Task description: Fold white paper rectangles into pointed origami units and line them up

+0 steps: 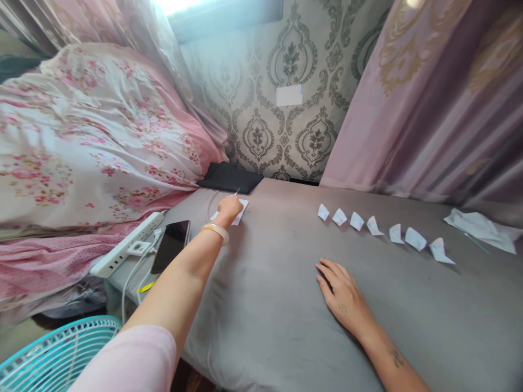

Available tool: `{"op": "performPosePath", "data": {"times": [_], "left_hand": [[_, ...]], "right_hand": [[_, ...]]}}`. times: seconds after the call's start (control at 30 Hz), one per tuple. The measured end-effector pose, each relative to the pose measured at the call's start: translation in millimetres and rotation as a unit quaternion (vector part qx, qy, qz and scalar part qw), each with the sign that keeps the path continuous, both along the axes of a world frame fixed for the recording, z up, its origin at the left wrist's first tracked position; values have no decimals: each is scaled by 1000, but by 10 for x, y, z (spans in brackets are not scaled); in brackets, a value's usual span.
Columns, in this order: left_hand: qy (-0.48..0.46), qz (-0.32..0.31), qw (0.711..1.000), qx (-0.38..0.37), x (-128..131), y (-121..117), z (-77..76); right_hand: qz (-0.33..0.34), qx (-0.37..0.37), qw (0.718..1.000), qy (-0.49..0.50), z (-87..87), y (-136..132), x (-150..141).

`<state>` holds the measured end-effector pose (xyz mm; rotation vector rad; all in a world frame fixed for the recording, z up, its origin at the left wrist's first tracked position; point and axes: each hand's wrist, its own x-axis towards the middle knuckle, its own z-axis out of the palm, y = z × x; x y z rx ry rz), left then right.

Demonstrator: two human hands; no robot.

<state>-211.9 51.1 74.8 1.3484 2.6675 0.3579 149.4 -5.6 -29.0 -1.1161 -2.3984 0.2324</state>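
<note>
My left hand (230, 208) reaches to the far left part of the grey-covered table, its fingers closed. From the fist pokes the tip of a thin pen-like object (237, 191); most of it is hidden. Under and beside that hand lies a white sheet of paper (242, 211), partly covered by it. My right hand (341, 294) rests flat on the grey cloth (278, 305) with nothing in it, fingers stretched out. Beyond it stands a row of several small folded white papers (357, 221), apart from the hand.
Behind the left hand lies a folded black cloth or pouch (231, 178). On the left are a phone (171, 245), a white power strip (126, 245) with cables, and a turquoise fan (61, 354). Crumpled white plastic or paper (482, 228) lies far right.
</note>
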Motion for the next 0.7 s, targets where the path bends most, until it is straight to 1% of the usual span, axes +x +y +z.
{"op": "performPosePath", "data": {"times": [0.07, 0.13, 0.23, 0.3, 0.37, 0.43, 0.53, 0.6, 0.63, 0.67, 0.7], "left_hand": [[10, 37, 998, 58, 94, -12, 48], [11, 44, 990, 131, 200, -48, 115], [-32, 13, 976, 216, 401, -125, 195], [-96, -19, 962, 254, 575, -174, 206], [-183, -51, 942, 277, 789, -212, 170], [-291, -79, 912, 279, 1033, -246, 84], [-459, -113, 845, 250, 1395, -301, -136], [-543, -111, 803, 219, 1579, -342, -320], [-575, -105, 786, 202, 1644, -363, -413], [-602, -101, 770, 184, 1692, -385, -501], [-623, -96, 758, 167, 1724, -406, -580]], "right_hand": [[2, -1, 1000, -3, 4, -1, 0], [4, 0, 1000, -2, 2, 1, 3], [2, 3, 1000, 2, -6, 3, 9], [1, 4, 1000, 6, -11, 1, 10], [4, 0, 1000, 13, -15, 0, 7], [8, -12, 1000, 27, -18, 5, 7], [5, -54, 995, 85, -20, 41, 28], [-38, -114, 980, 157, -10, 85, 55], [-74, -155, 964, 205, 1, 108, 69], [-116, -202, 938, 258, 16, 130, 80], [-152, -251, 903, 312, 35, 147, 87]]}}
